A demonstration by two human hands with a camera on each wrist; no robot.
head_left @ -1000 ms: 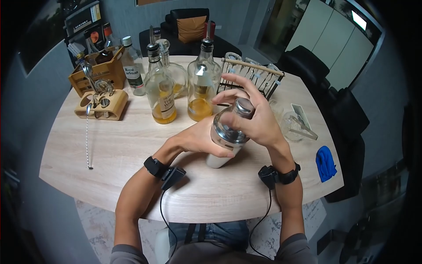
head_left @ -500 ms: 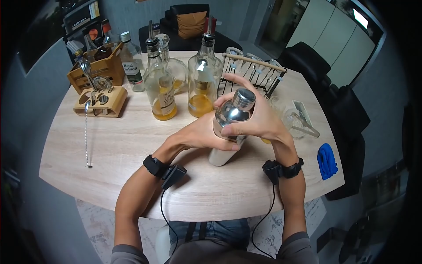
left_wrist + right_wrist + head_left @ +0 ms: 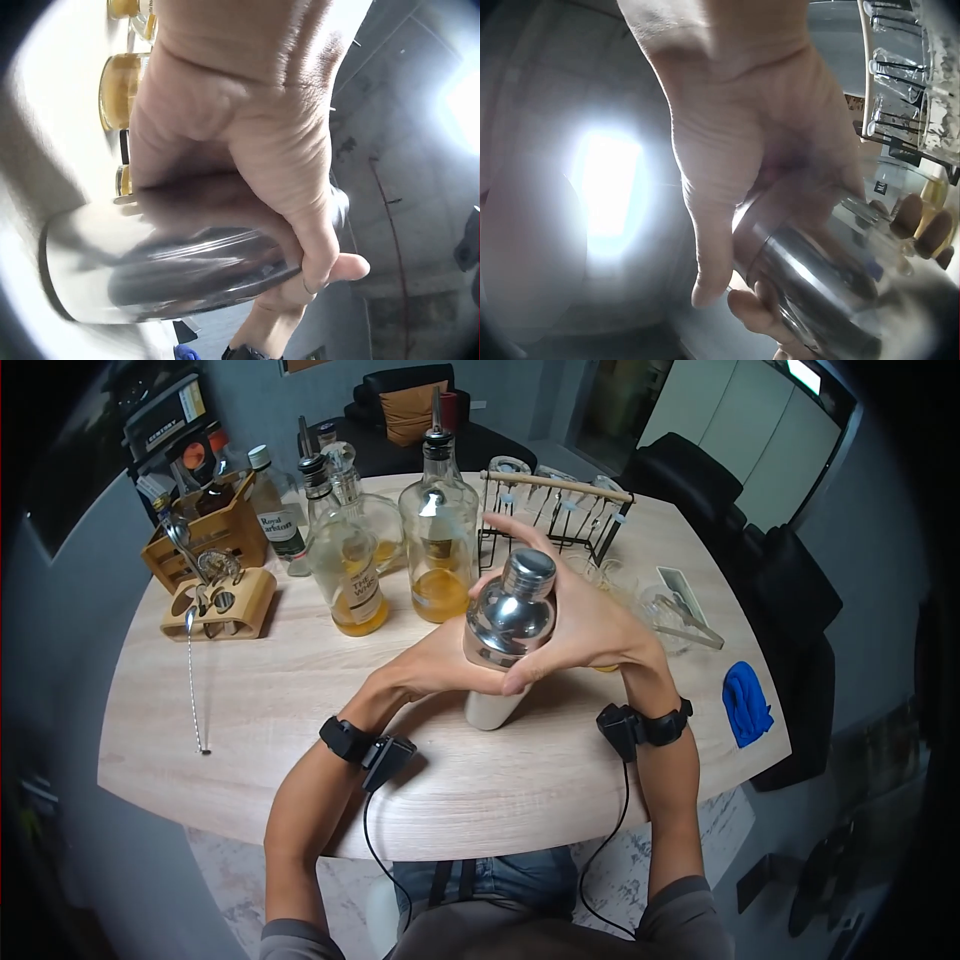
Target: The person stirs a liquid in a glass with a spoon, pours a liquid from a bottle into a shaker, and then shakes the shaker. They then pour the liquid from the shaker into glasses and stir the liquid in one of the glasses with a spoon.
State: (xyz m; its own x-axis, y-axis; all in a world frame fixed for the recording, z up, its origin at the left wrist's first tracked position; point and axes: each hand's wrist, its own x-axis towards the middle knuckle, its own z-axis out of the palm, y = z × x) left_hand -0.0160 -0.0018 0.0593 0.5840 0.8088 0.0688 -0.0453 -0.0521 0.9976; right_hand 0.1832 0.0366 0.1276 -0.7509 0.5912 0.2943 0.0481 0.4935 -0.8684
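A shiny steel cocktail shaker (image 3: 510,622) with its small cap on stands slightly tilted over the table in front of me. My left hand (image 3: 435,662) wraps its body from the left, thumb across the near side. From the right, my right hand (image 3: 592,622) grips the upper part below the cap, its thumb meeting the left thumb and its index finger raised. In the left wrist view, the shaker's body (image 3: 172,262) extends below the left palm. The right wrist view shows the seam of the shaker (image 3: 810,277) under the right palm.
Behind the hands stand two bottles with pourers, one labelled (image 3: 345,585), one taller (image 3: 440,525). A wooden bar-tool holder (image 3: 255,605), twisted bar spoon (image 3: 192,680) and wooden crate (image 3: 220,535) lie left. Right are a glass rack (image 3: 560,487), tongs (image 3: 697,622) and blue cloth (image 3: 747,705).
My right hand has come down from around the cap to the shaker's shoulder, its thumb closing onto the near side. The left hand keeps its grip. The head view has shifted slightly.
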